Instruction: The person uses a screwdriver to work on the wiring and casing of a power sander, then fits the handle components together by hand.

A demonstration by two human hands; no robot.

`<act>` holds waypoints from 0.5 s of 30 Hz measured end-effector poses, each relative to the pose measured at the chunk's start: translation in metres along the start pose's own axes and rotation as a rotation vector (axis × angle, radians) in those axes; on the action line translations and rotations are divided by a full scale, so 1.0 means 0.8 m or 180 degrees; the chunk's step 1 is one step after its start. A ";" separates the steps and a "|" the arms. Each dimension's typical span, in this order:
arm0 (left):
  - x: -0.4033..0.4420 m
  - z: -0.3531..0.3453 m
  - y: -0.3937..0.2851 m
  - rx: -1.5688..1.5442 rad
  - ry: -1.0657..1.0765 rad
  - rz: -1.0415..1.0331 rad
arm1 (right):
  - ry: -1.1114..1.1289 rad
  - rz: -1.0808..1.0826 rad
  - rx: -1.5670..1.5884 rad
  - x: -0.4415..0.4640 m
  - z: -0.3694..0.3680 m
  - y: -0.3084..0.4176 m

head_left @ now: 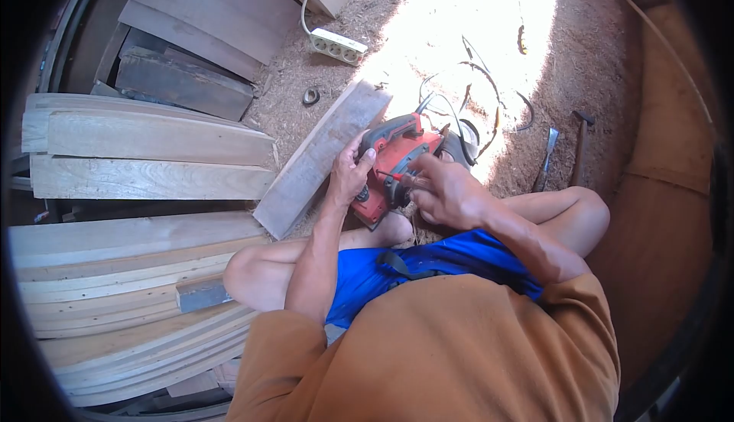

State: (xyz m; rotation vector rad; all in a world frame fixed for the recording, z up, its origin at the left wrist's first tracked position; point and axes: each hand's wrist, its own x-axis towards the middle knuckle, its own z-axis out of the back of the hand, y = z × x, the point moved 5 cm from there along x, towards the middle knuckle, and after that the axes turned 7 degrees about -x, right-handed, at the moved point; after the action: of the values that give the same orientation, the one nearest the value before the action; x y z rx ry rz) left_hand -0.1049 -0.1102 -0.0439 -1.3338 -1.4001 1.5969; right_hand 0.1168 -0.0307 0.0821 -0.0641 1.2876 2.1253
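Observation:
A red and black power planer [394, 154] rests tilted between my bare feet and a wooden board [325, 158]. My left hand [352, 168] grips the planer at its front end, with the thumb on the black part. Over the planer's side, my right hand [447, 193] has its fingers closed round a thin red and dark tool [394, 175], whose tip points at the machine. The fingers hide most of that tool, so its kind is unclear.
Stacked planks [153, 177] fill the left side. A white power strip [338, 46] and a dark ring [310, 95] lie on the sawdust floor. To the right are a chisel [547, 158], a hammer [582, 147] and a brown wooden panel [665, 231]. Cables loop behind the planer.

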 end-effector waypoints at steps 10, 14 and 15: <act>-0.002 0.000 -0.004 0.0239 0.0067 0.0058 | -0.0490 -0.0124 0.0196 0.003 -0.033 -0.020; -0.001 -0.003 0.002 0.0185 0.0013 0.0000 | -0.0207 -0.0210 0.0039 0.005 -0.019 -0.022; 0.001 -0.002 0.002 0.0369 -0.0013 -0.0037 | -0.0060 -0.0239 0.0019 0.005 -0.013 -0.021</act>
State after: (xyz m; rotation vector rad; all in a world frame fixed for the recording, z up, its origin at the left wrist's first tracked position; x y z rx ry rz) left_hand -0.1030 -0.1096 -0.0457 -1.2533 -1.2948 1.6480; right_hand 0.1204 -0.0317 0.0624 -0.0884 1.2610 2.0539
